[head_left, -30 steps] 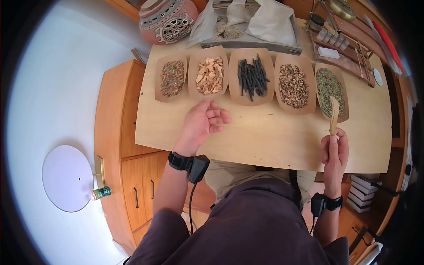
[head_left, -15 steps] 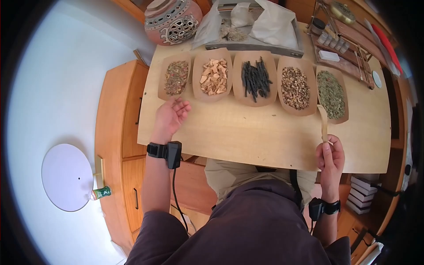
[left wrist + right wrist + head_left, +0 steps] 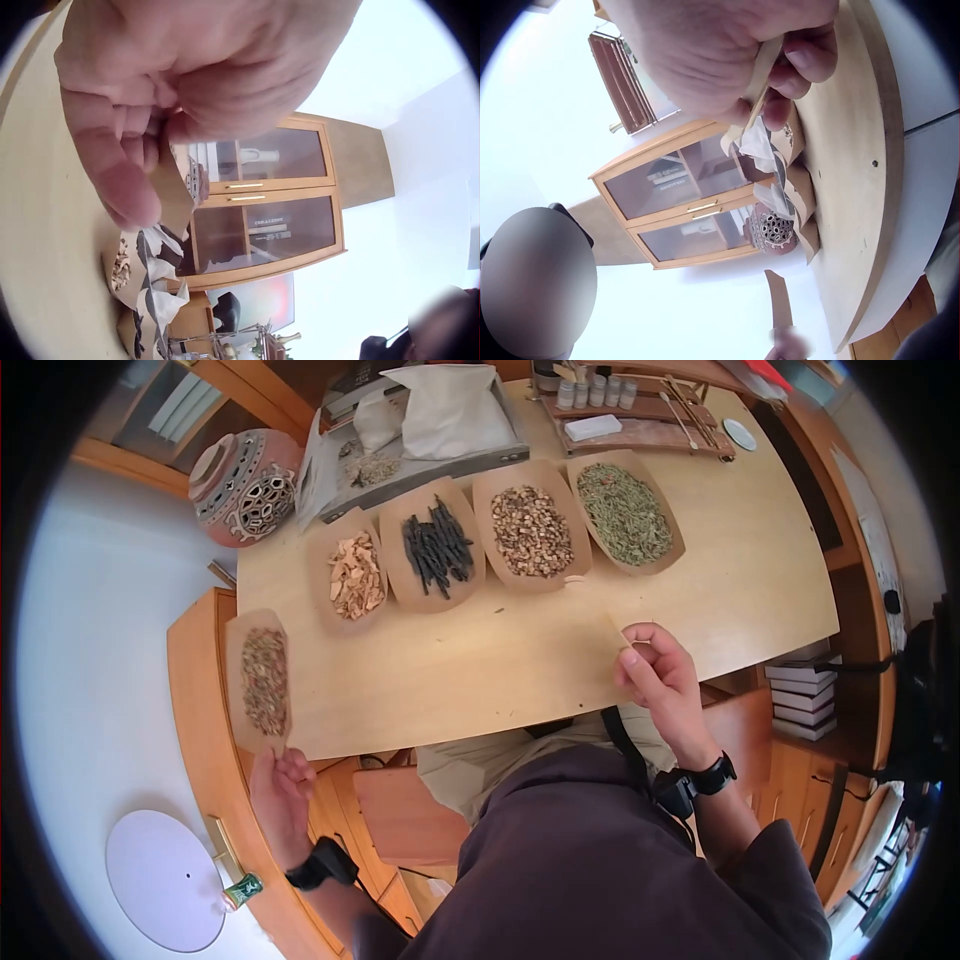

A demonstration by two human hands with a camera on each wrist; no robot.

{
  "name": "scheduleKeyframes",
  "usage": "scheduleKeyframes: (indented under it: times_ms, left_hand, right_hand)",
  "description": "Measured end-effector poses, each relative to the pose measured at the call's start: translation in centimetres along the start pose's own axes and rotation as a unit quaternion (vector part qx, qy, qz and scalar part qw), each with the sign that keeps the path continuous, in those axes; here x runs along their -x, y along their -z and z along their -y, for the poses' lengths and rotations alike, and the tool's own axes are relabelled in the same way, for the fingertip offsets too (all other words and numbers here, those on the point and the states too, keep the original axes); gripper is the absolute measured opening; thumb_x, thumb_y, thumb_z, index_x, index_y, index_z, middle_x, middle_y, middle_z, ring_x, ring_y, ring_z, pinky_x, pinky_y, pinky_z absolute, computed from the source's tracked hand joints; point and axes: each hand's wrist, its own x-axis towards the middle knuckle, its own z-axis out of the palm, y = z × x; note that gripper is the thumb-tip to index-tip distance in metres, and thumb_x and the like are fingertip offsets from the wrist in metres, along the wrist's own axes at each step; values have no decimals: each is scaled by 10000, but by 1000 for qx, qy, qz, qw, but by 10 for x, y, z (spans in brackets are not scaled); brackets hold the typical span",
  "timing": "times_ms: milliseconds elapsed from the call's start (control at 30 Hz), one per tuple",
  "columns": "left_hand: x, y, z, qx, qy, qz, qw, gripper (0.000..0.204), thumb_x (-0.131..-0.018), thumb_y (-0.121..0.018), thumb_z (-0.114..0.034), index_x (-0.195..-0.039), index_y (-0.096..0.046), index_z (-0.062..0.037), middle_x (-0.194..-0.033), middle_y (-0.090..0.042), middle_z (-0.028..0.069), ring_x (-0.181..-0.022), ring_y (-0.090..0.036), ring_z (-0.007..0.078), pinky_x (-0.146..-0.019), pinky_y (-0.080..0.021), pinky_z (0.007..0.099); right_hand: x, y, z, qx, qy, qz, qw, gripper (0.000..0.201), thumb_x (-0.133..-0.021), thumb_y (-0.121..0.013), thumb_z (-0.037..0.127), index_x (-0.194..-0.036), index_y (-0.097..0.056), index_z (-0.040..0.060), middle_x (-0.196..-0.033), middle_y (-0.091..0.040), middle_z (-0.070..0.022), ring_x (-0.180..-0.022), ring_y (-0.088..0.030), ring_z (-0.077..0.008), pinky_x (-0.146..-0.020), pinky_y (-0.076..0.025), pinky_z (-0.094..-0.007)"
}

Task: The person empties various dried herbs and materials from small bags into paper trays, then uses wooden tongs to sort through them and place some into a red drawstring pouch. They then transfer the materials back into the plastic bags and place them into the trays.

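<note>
Somewhat blurred tray (image 3: 236, 680) | left hand (image 3: 281, 792) pinches it | right hand (image 3: 664, 682) grips partly hidden strip (image 3: 763, 72)

On my feed, the box (image 3: 515, 454) stood behind the tray of sticks (image 3: 415, 502). Left of that tray I saw the tray of chips (image 3: 320, 560) and, farther left and nearer, the tray of herbs (image 3: 255, 620); right of that same tray, the tray of grains (image 3: 510, 475), then the tray of leaves (image 3: 640, 468).

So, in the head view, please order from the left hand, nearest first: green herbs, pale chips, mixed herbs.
1. Mixed herbs: in the tray the left hand holds.
2. Pale chips: on the table, row's left end.
3. Green herbs: the row's right end.
</note>
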Motion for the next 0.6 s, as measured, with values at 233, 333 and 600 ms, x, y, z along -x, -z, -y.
scheduleKeyframes:
  times_ms: [233, 333, 600]
  left_hand:
    - [45, -48, 12, -71, 71, 114, 988, 374, -1092, -516, -316, -1231, -613, 17, -872, -710, 118, -623, -677, 197, -385, -426, 249]
    - [38, -82, 24, -97, 98, 179, 974, 344, -1107, -493, -282, -1240, -610, 12, -844, -704, 131, -601, -679, 206, -397, -454, 258]
    - [-1, -161, 40, -229, 129, 294, 919, 241, -1110, -548, -263, -1142, -577, -26, -786, -666, 97, -561, -672, 159, -465, -523, 252]
  right_hand:
    - [4, 1, 2, 75, -5, -23, 997, 155, -1036, -684, 125, -1157, -678, 28, -903, -621, 70, -737, -476, -19, -693, -400, -208]
    - [4, 12, -7, 110, 52, -40, 992, 170, -1015, -709, 116, -1163, -700, 32, -884, -608, 84, -715, -436, -20, -662, -389, -217]
    - [13, 23, 17, 281, 170, -12, 944, 206, -920, -773, 42, -1123, -748, 23, -984, -676, -21, -783, -589, -108, -695, -470, -264]
